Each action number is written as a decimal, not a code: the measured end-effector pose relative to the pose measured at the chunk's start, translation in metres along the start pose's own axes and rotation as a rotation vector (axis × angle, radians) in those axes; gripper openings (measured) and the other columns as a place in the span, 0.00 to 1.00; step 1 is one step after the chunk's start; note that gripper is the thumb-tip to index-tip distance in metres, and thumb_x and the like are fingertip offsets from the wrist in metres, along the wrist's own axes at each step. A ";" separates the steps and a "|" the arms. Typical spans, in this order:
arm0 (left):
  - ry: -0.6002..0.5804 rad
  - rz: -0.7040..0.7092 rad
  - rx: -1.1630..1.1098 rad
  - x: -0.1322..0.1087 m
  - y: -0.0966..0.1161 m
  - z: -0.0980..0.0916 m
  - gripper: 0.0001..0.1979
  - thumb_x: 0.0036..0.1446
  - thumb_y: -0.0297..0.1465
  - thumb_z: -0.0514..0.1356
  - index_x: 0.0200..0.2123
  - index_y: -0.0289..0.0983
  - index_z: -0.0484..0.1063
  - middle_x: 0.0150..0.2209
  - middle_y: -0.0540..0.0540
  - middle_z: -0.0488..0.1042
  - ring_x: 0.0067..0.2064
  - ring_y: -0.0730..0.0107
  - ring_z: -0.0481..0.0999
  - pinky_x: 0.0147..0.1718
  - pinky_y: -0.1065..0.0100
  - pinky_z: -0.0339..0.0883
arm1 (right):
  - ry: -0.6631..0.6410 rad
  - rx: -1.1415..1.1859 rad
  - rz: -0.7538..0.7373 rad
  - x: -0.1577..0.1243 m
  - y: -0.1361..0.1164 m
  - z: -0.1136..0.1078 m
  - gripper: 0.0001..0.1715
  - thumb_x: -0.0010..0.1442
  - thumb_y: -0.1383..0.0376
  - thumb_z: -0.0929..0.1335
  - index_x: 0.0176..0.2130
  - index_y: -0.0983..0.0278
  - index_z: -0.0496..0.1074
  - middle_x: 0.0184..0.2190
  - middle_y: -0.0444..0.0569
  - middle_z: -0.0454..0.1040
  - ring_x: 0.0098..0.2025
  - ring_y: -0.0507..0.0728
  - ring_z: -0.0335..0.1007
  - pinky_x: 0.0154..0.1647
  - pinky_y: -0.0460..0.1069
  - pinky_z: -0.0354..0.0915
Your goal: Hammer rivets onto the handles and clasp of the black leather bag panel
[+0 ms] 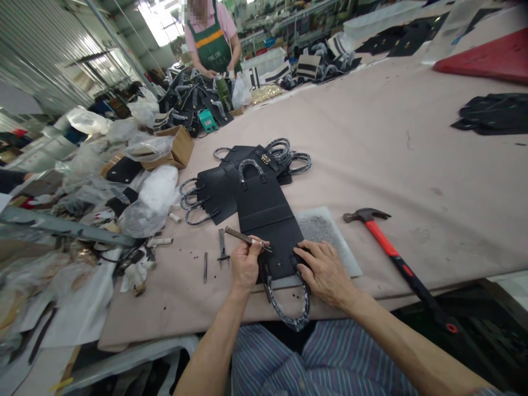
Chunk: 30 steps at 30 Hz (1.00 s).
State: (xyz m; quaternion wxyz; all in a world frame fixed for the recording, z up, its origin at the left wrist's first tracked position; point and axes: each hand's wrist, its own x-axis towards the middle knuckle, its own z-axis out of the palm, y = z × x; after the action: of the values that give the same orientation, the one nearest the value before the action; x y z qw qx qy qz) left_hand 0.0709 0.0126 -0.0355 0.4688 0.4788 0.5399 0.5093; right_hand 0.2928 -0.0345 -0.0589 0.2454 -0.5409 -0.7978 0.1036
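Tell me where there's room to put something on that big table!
The table is mostly bare between the hammer and far-right black pile, and between the black panels and striped pieces. It's crowded by the left hand, with loose tools and plastic bags.

- Left hand [246, 265] and right hand [325, 272]: bare, ungloved
- Forearms [390, 319]: bare
- Clothes [264, 363]: blue-grey cloth with narrow stripes, some pale, some reddish, loosely creased
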 end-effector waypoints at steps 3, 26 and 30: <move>0.072 -0.023 0.085 0.008 0.006 -0.031 0.17 0.57 0.44 0.66 0.37 0.36 0.75 0.33 0.46 0.81 0.36 0.63 0.83 0.41 0.64 0.78 | 0.020 -0.014 -0.008 -0.001 0.002 0.002 0.20 0.70 0.61 0.63 0.58 0.62 0.72 0.59 0.54 0.70 0.58 0.66 0.65 0.65 0.65 0.54; 0.218 -0.216 1.501 0.025 0.017 -0.174 0.16 0.68 0.40 0.55 0.44 0.36 0.78 0.49 0.33 0.79 0.50 0.49 0.79 0.45 0.60 0.68 | 0.072 -0.055 -0.093 -0.002 0.012 0.014 0.22 0.72 0.58 0.60 0.57 0.62 0.73 0.57 0.55 0.71 0.56 0.67 0.66 0.59 0.65 0.60; 0.061 -0.207 1.381 0.037 0.013 -0.133 0.18 0.65 0.45 0.57 0.39 0.38 0.79 0.42 0.37 0.82 0.47 0.50 0.81 0.42 0.62 0.68 | 0.048 -0.054 -0.067 -0.001 0.009 0.010 0.21 0.72 0.59 0.61 0.58 0.63 0.72 0.57 0.55 0.71 0.57 0.66 0.65 0.60 0.64 0.60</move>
State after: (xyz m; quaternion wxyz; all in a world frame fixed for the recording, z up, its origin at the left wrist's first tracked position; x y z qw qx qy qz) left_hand -0.0644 0.0361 -0.0174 0.0879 0.5989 0.7959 0.0153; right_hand 0.2949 -0.0307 -0.0714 0.2528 -0.5226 -0.8119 0.0607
